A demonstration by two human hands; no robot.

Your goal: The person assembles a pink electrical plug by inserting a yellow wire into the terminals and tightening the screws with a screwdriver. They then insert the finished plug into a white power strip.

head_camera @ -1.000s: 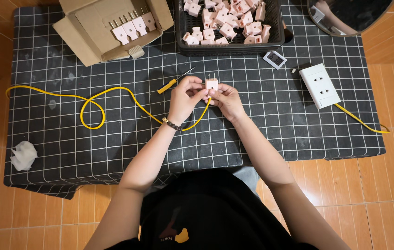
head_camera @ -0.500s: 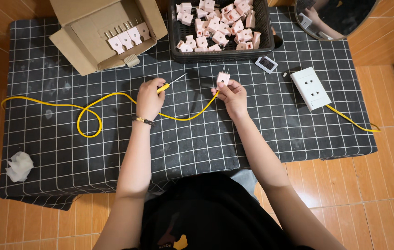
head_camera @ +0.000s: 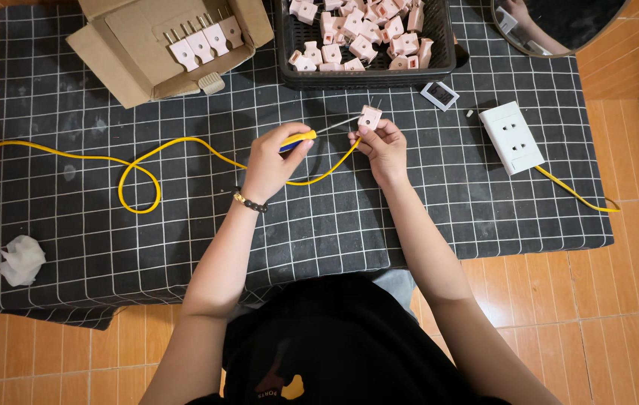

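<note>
**Pink plug and screwdriver over the checked cloth**

Pink plug [head_camera: 369, 117] sits pinched in the right hand [head_camera: 383, 145] fingertips, at six o'clock of the black basket [head_camera: 443, 45]. At nine o'clock of it, the left hand [head_camera: 274, 157] fingers wrap a yellow-handled screwdriver [head_camera: 298, 139], tip toward the plug. A yellow cable [head_camera: 139, 169] trails beneath.
</note>
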